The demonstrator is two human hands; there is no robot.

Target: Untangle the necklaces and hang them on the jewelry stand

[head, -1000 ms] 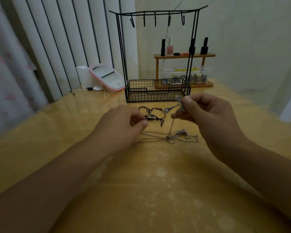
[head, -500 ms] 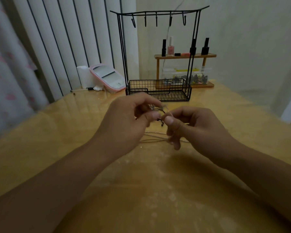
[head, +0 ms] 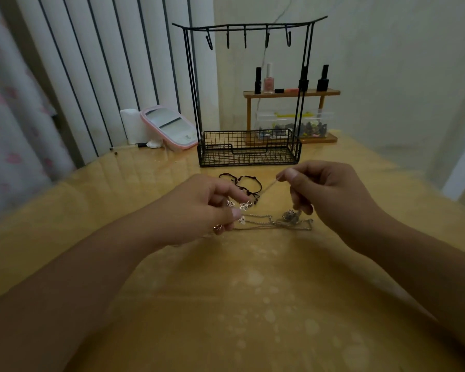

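While our left hand [head: 207, 208] pinches the charm end of the thin silver chain necklace [head: 269, 187] above the yellow table [head: 253, 304] and our right hand [head: 325, 194] pinches its strand, we draw slowly apart, before the empty black wire jewelry stand [head: 249, 89].

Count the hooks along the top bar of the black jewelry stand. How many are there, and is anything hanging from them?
5. They hang in a row under the jewelry stand top bar: hooks at and. All are bare; none seems hidden.
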